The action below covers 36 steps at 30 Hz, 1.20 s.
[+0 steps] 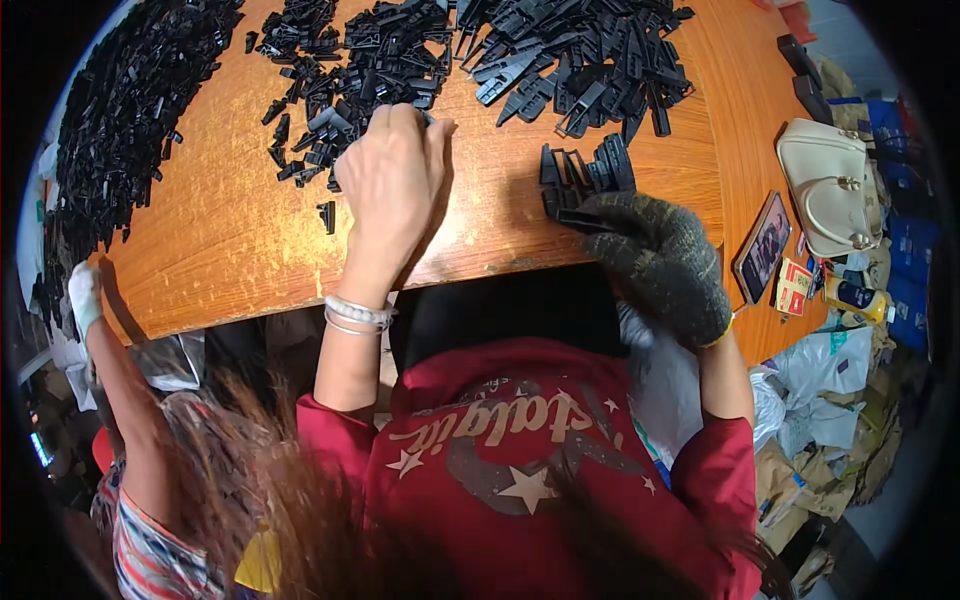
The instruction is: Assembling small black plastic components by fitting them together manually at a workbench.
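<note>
Black pieces (590, 75) heap toward one o'clock; right hand (665, 250), fingers gripping some; left hand (390, 165), grip unclear; cream handbag (815, 150) at two.

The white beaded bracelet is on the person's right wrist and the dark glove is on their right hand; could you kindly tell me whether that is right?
Not quite: the white beaded bracelet is on the wrist of the left hand, as the head view shows. The dark glove is indeed on the right hand.
</note>
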{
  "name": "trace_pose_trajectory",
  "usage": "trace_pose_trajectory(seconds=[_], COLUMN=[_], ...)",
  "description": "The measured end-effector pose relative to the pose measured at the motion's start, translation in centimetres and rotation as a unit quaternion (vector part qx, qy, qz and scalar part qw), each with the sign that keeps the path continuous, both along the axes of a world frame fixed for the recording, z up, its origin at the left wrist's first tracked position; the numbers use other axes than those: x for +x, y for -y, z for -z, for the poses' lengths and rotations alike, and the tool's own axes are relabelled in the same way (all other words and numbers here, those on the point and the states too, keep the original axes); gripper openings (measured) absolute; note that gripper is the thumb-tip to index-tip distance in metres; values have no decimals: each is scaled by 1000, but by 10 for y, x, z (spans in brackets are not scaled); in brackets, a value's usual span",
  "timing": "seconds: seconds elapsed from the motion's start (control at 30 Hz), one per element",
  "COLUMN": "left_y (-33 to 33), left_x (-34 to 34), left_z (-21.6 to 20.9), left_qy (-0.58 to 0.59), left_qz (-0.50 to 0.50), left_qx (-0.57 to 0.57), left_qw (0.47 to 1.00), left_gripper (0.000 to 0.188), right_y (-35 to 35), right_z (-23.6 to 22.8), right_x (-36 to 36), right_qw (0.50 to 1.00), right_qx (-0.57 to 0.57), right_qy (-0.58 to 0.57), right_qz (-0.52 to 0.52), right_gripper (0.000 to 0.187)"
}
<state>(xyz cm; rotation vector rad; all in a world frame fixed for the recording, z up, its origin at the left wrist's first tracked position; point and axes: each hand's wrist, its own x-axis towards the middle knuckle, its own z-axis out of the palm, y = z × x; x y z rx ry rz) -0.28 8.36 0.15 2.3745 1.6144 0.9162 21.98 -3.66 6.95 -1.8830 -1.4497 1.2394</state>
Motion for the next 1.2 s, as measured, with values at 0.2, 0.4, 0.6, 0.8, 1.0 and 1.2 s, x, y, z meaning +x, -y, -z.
trace_pose_trajectory(seconds=[0.2,0.4,0.6,0.8,1.0,1.2], left_y=[15,47,47,48,48,55], left_x=[4,-4,-6,-4,-6,-2], left_z=[-4,7,6,10,12,17], left_qy=[88,216,181,213,202,242], left_qz=[119,239,256,252,271,228], left_qx=[-149,-187,-209,-175,-168,-156], left_qw=[978,928,926,928,926,930], left_gripper=[11,10,18,17,23,23], right_y=[9,-10,-25,-30,-36,-45], right_z=[20,18,28,19,19,24], right_x=[0,-19,-23,-21,-27,-34], right_qw=[996,980,920,877,866,806], right_qx=[77,139,230,220,203,331], right_qy=[2,96,233,303,275,263], right_qz=[-47,-107,-213,-302,-366,-414], right_gripper=[36,31,25,31,32,24])
